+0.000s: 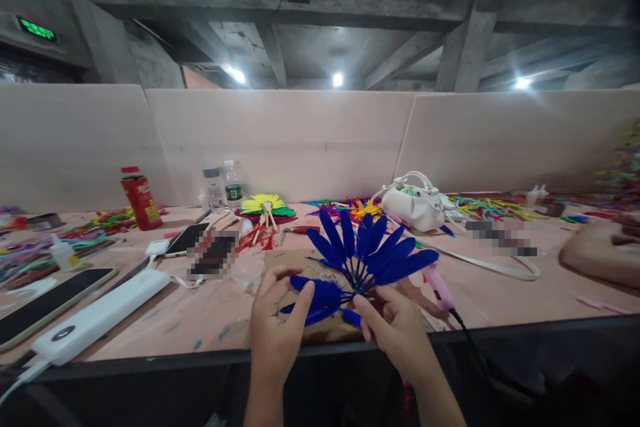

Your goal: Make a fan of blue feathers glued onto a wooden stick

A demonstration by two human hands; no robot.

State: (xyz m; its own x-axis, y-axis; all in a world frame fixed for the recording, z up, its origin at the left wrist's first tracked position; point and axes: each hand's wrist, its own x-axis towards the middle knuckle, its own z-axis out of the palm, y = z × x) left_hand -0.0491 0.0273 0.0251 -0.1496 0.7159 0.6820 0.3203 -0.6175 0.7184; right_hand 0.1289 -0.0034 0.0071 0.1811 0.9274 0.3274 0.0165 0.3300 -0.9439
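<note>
Spreading the blue feather fan (367,247) appeared to be the step in hand, just over the brown board (287,257) at the table's (500,300) near edge; the next move called for steady quills. The left hand (280,307), half curled, pinched the leftmost feathers; the right hand (393,320) gripped near the gathered quills, exact contact hard to make out

Left hand (277,313), right hand (397,327) and forearms (265,390) are bare.
</note>
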